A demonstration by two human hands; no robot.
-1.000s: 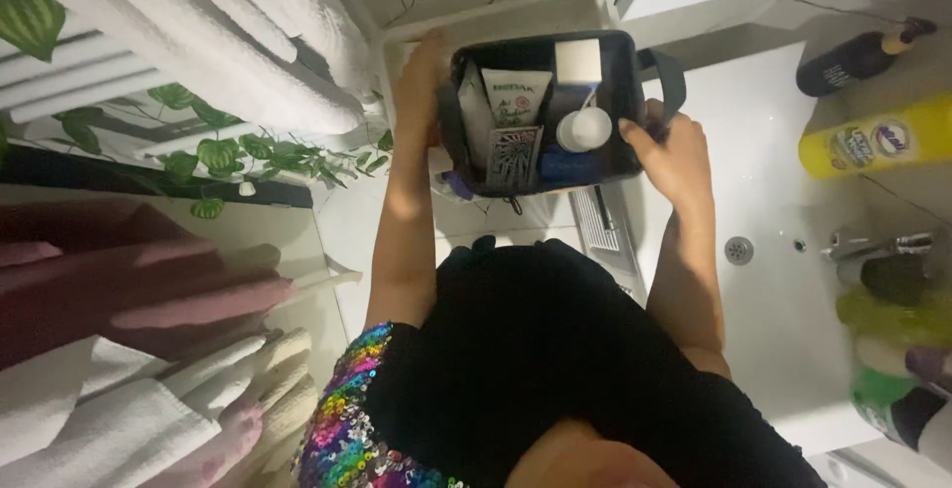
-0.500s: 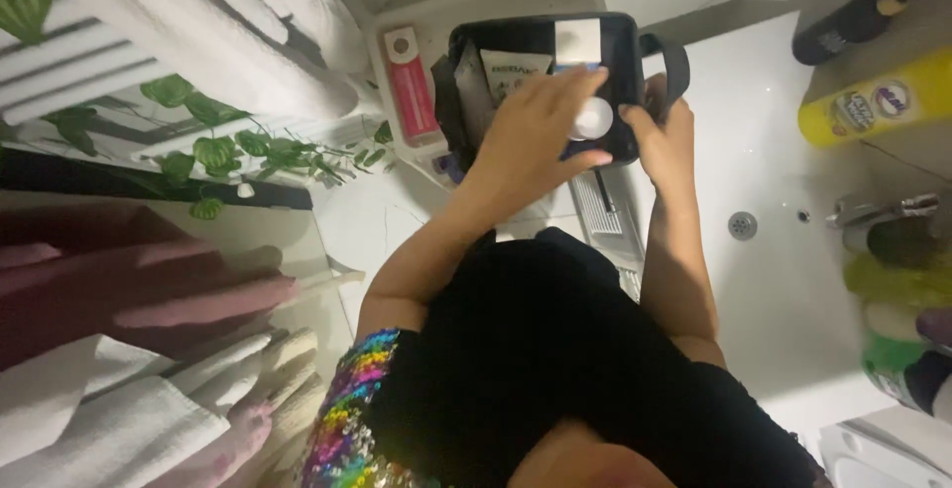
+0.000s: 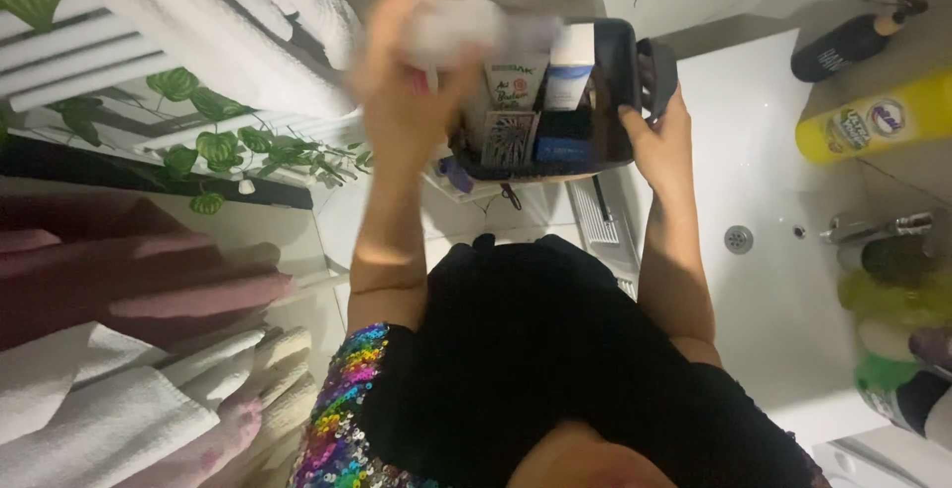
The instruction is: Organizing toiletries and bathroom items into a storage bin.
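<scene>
A black toiletry bag (image 3: 620, 81) stands open at the left edge of a white sink (image 3: 764, 200). Inside it I see a white-and-green tube (image 3: 516, 81), a white-and-blue box (image 3: 568, 66) and a patterned packet (image 3: 509, 138). My right hand (image 3: 662, 141) grips the bag's right side near its strap. My left hand (image 3: 402, 81) is raised to the left of the bag, blurred by motion, shut on a white bottle (image 3: 466, 22).
A yellow bottle (image 3: 878, 126) and a dark pump bottle (image 3: 853, 42) lie by the sink's far side; a tap (image 3: 878, 225) and more bottles stand at right. White towels (image 3: 198, 32), an ivy vine (image 3: 228, 156) and folded pink and white towels (image 3: 129, 369) fill the left.
My left hand reached into the bag, closed on the white bottle and lifted it out up and to the left. My right hand kept its hold on the bag.
</scene>
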